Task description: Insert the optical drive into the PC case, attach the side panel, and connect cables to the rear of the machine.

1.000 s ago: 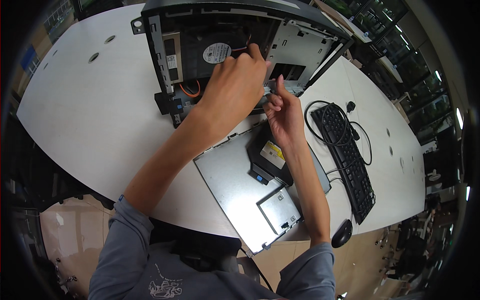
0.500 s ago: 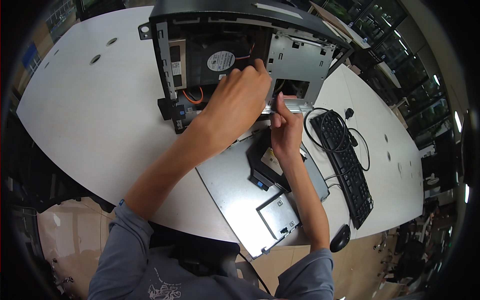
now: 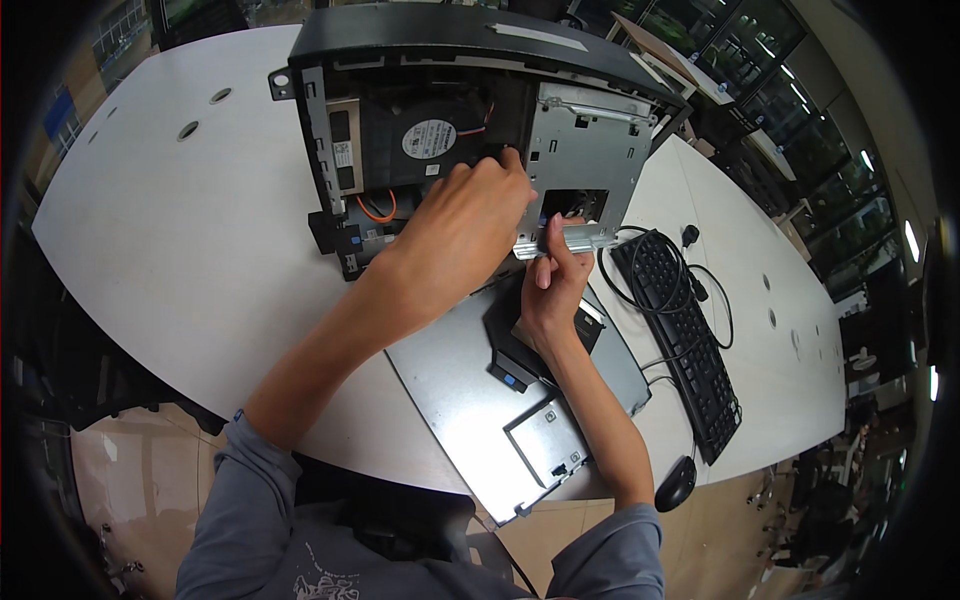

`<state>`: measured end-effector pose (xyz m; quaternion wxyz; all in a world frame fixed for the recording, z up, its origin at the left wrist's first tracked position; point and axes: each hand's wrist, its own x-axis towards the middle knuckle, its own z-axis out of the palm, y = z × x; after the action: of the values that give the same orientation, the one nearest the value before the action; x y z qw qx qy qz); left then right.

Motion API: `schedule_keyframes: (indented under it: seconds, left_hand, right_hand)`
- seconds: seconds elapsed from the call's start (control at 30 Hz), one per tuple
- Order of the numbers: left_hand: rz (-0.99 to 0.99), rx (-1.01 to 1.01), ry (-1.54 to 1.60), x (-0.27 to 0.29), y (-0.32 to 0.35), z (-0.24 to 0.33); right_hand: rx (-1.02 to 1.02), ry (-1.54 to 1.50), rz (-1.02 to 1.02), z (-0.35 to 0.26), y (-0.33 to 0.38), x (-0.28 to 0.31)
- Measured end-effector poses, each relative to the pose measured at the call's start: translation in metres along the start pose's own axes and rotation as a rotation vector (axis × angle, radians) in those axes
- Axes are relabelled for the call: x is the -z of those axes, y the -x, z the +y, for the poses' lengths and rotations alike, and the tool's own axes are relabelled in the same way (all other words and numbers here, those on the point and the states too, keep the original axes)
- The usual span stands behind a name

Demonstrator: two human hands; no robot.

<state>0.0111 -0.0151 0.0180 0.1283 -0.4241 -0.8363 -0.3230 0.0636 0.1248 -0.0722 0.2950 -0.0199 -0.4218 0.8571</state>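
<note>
Your left hand (image 3: 462, 225) reaches with curled fingers inside the open computer case (image 3: 460, 110); its grip is hidden. Your right hand (image 3: 553, 285) pinches the perforated metal drive cage (image 3: 583, 165).

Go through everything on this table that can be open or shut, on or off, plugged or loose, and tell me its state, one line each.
Computer case: open, insides showing.
Side panel: off, lying flat on the table.
Metal drive cage: inside the case, right hand on its lower edge.
Left hand: reaching inside, fingers by the fan.
Keyboard: cable loosely coiled beside it; connection not visible.
Mouse: lying untouched at the table edge.
</note>
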Motion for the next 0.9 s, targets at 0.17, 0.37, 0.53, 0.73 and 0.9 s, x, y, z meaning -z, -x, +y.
schedule_keyframes:
  seconds: [0.17, 0.37, 0.53, 0.73, 0.9]
  left_hand:
    - [0.024, 0.012, 0.037, -0.003, -0.002, 0.001]
    - [0.036, 0.033, 0.027, 0.002, -0.004, 0.004]
    - [0.049, 0.030, 0.003, 0.004, -0.002, 0.002]
    - [-0.002, 0.044, 0.046, 0.006, -0.005, -0.005]
    - [0.040, 0.034, 0.101, 0.006, -0.006, -0.004]
  right_hand:
    - [0.032, -0.016, 0.033, -0.005, 0.006, -0.009]
    - [0.052, -0.016, 0.068, -0.010, 0.009, -0.015]
    - [0.038, -0.042, 0.048, -0.010, 0.011, -0.015]
    - [0.025, -0.007, 0.048, -0.008, 0.010, -0.013]
    - [0.034, -0.027, 0.036, -0.010, 0.009, -0.016]
